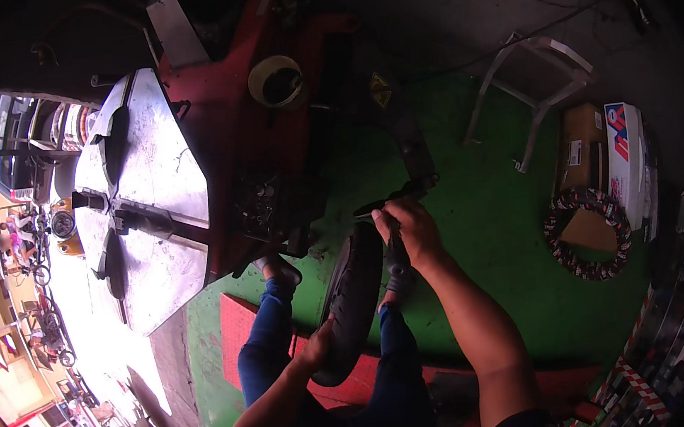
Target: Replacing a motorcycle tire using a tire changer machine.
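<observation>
Head view: the work area is a dim workshop bay with a green-painted floor (492,289), scuffed and dark-marked near the machine, giving way to bare grey ground toward the upper right. The tire (356,295), black and treaded, is tilted on edge between the person's lower legs, in front of the body. The left hand (320,343) is closed on the tire's lower left edge. The right hand (410,225) is above and just right of the tire's upper end, fingers curled around a dark elongated object (397,249); its kind cannot be told. A red platform (239,331) lies on the floor beneath and beside the legs. At upper left is a red machine (211,115) bearing a silver turntable (163,136) with dark clamps; the metal is bright with daylight and shows fine marks. A pale yellow bucket (259,94) with dark contents sits on the machine. At right, a metal frame (536,101) with splayed legs is near a brown cardboard box (580,134) and a white, blue and red carton (626,175); a wrapped ring (558,251) leans just before them. Red-and-white striped tape (643,393) crosses the lower right. The left side opens onto a glaring street with buildings (21,372) and parked cycles.
</observation>
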A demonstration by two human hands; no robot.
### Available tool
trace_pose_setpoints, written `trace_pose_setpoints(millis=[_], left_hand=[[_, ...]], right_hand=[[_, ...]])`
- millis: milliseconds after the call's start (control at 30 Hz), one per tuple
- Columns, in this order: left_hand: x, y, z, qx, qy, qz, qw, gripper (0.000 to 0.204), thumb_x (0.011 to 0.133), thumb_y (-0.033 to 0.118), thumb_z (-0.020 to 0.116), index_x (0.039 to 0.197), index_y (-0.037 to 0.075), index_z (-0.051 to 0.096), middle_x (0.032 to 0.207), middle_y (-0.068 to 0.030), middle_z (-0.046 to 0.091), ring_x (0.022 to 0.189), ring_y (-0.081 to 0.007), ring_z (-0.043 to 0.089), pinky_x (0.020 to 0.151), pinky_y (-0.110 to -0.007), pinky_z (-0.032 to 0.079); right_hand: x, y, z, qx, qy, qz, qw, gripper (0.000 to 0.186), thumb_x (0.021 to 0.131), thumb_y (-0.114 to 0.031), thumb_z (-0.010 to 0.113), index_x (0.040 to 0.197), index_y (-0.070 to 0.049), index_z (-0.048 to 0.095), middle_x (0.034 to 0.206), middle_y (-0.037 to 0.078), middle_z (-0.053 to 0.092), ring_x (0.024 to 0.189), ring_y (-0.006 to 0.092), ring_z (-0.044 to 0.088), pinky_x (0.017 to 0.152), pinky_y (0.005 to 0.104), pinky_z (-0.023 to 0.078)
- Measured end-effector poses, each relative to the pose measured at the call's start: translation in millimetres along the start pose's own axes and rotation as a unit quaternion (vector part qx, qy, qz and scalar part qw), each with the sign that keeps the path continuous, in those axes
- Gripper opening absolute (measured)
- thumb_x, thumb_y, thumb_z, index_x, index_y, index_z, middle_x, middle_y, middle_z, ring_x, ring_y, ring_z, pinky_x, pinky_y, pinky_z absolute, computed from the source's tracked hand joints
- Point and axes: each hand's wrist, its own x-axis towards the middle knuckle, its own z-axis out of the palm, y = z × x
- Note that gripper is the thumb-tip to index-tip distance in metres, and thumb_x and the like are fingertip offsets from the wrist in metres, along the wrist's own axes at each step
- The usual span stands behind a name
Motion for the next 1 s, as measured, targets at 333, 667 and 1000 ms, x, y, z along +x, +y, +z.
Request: trace_pose_setpoints(millis=[333, 667, 1000], left_hand=[[-31.4, 74.8, -30.9, -0.169, -0.038, 0.181, 0.968, 0.055, 0.108, 0.035, 0.036, 0.152, 0.003, 0.035, 0.143, -0.0146, 0.052, 0.127, -0.026, 0.056, 0.11, -0.038, 0.043], [-29.2, 96.1, -42.7, -0.168, -0.104, 0.193, 0.961, 0.057, 0.107, 0.037, 0.036, 0.154, 0.004, 0.033, 0.148, -0.0133, 0.048, 0.134, -0.0259, 0.05, 0.114, -0.038, 0.039], [-37.4, 86.3, -75.9, -0.139, -0.148, 0.175, 0.963, 0.052, 0.107, 0.032, 0.037, 0.149, 0.001, 0.038, 0.145, -0.0147, 0.051, 0.131, -0.0258, 0.053, 0.112, -0.037, 0.041]], right_hand=[[8.5, 55.4, -46.9, 0.242, 0.138, 0.181, 0.943, 0.037, 0.101, -0.022, 0.057, 0.069, -0.004, 0.049, 0.062, 0.007, 0.056, 0.07, 0.023, 0.064, 0.075, 0.0367, 0.053], [27.2, 116.6, -39.7, 0.501, 0.318, 0.257, 0.763, 0.033, 0.101, -0.028, 0.059, 0.077, -0.007, 0.05, 0.068, 0.005, 0.05, 0.071, 0.0231, 0.058, 0.084, 0.046, 0.052], [28.4, 107.2, -1.9, 0.55, 0.319, 0.304, 0.709, 0.038, 0.091, -0.024, 0.055, 0.06, -0.015, 0.035, 0.05, -0.001, 0.031, 0.046, 0.014, 0.029, 0.059, 0.0357, 0.038]])
